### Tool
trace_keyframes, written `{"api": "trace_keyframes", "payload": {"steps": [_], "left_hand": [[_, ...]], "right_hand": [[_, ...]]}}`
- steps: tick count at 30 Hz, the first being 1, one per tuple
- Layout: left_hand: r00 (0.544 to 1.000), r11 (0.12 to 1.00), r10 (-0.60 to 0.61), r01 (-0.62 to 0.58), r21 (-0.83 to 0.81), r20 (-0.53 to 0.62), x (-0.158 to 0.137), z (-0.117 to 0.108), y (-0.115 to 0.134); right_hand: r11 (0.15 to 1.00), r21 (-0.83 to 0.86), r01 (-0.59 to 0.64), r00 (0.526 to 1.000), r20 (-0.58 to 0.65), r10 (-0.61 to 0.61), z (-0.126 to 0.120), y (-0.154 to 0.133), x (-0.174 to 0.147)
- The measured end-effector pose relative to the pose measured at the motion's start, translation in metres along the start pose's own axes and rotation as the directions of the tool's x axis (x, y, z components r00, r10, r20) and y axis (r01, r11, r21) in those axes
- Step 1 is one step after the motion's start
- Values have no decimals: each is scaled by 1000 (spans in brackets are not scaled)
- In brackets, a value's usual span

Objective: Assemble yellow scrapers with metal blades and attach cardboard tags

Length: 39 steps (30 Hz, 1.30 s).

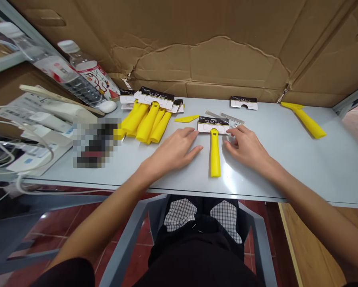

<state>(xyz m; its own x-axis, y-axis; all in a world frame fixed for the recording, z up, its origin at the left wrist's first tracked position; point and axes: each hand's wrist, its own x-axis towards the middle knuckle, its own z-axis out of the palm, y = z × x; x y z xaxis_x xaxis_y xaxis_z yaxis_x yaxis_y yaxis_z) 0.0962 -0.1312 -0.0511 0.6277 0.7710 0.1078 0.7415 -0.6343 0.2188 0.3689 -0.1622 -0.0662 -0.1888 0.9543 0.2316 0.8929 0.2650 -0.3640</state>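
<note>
Left hand (179,148): resting palm-down, half open, holding nothing, fingers pointing toward the carded yellow handle (215,155).
Right hand (247,146): bending its fingers, half open, touching or nearly touching the card's (213,122) right edge; I cannot tell which.
Carded yellow handle: lying between both hands.
Unclear: pixelation is masking a dark object (92,145); handles in the pile (149,121) are overlapping, blocking an exact count.
Counts: two bottles (90,69) are leaning; one loose card (243,103) is lying behind.
</note>
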Motion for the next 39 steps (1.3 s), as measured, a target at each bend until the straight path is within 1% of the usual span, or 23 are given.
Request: {"api": "trace_keyframes", "payload": {"steps": [3,6,8,11,13,16,23,27,32,39], "left_hand": [[999,999,-29,28,37,26,-18,9,15],[996,996,-81,79,51,42,-22,19,31],[993,993,-115,114,36,33,-19,25,39],[992,993,-121,121,1,34,-13,34,47],[992,992,-125,126,-19,33,-11,38,49],[992,991,-126,125,-53,-7,-13,42,47],[992,991,-125,124,-54,-5,-15,43,45],[992,991,-124,123,-50,-9,-14,43,48],[991,991,-131,132,-36,19,-14,43,51],[992,991,-128,128,-42,10,-14,44,50]], "right_hand": [[998,-53,44,998,-35,-46,5,-1,-25],[994,-78,78,995,-51,-82,11,-4,-43],[996,-68,63,996,-59,-67,14,-9,-49],[998,-65,-1,997,-74,-4,18,-18,-50],[995,-84,-46,998,-48,42,21,-23,-49],[988,-124,-88,995,33,93,23,-27,-47],[975,-185,-123,984,107,144,21,-31,-49],[971,-208,-115,983,118,141,19,-32,-48],[970,-215,-117,979,142,149,20,-31,-47],[974,-200,-104,985,116,129,24,-25,-48]]}}
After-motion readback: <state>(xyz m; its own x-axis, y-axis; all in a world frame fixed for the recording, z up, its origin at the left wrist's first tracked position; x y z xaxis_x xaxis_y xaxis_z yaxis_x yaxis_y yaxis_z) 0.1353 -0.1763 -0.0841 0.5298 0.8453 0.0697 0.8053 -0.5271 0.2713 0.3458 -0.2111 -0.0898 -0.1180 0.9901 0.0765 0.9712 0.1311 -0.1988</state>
